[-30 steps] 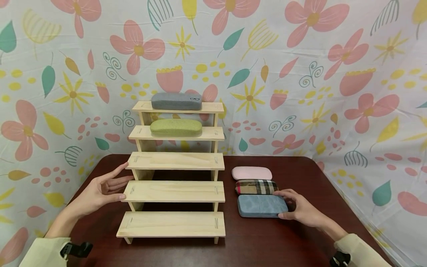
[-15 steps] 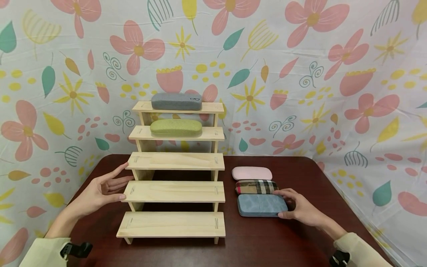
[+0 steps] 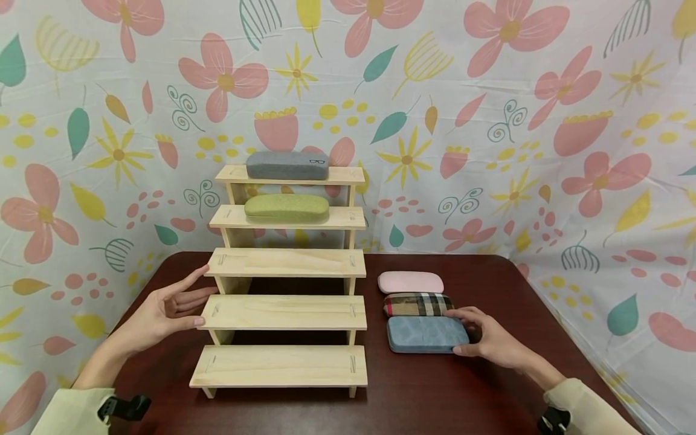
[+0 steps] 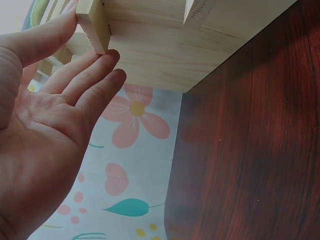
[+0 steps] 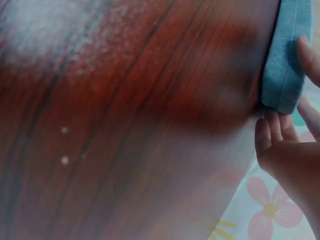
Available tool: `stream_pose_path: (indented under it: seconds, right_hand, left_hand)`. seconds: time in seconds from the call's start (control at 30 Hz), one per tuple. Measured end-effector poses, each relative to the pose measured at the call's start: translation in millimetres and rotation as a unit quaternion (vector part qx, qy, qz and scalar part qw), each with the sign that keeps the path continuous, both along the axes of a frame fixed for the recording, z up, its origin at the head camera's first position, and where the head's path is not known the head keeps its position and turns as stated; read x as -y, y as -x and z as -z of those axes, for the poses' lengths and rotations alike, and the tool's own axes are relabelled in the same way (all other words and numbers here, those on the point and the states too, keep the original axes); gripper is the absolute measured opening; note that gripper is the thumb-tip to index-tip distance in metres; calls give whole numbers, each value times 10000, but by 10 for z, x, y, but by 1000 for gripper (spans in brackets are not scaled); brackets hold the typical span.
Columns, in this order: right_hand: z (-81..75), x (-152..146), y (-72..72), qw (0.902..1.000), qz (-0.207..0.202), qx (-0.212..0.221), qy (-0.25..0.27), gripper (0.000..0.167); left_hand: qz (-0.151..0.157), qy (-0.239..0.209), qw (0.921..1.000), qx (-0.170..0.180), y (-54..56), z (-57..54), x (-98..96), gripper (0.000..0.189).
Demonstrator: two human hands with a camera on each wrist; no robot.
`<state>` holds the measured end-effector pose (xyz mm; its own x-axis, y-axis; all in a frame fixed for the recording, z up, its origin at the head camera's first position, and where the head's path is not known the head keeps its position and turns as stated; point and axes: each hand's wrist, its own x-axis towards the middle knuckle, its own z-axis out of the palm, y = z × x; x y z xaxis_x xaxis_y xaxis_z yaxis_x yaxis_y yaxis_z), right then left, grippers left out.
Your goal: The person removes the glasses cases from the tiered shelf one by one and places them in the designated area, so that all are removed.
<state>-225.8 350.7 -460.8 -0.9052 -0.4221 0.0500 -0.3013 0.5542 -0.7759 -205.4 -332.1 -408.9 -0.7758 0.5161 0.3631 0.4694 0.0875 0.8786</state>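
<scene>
In the head view a pale wooden stepped display stand point(image 3: 288, 313) rises on the left side of the table. My left hand point(image 3: 163, 313) touches its left side with extended fingers, the thumb at the end of the second step from the bottom and the index finger at the step above. To the right of the stand, my right hand point(image 3: 497, 341) pinches the right end of a blue glasses case point(image 3: 424, 334) between thumb and fingers. The right wrist view has the same blue case point(image 5: 285, 65) at its upper right edge, the thumb on its side. The case lies flat, apparently on the table.
Behind the blue case lie a plaid glasses case point(image 3: 415, 304) and a pink one point(image 3: 410, 282). A grey case point(image 3: 288, 165) sits on the top step, a green case point(image 3: 287, 208) one step below. The dark red table point(image 3: 435, 399) meets a flowered cloth backdrop point(image 3: 348, 78).
</scene>
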Motion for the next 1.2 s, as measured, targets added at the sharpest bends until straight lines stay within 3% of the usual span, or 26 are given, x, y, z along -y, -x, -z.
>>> stream_pose_path:
  seconds: [0.73, 0.9, 1.2]
  right_hand:
    - [-69, -11, 4, 10000, 54, -37, 35, 70]
    - [-175, -28, 9, 9998, 120, -128, -49, 69]
    - [-517, 86, 16, 9970, -180, -745, -89, 62]
  left_hand:
    - [83, -57, 9999, 11, -1, 15, 4, 93]
    - [45, -33, 10000, -22, 0, 6, 4, 93]
    - [36, -40, 10000, 10, 5, 9, 6, 93]
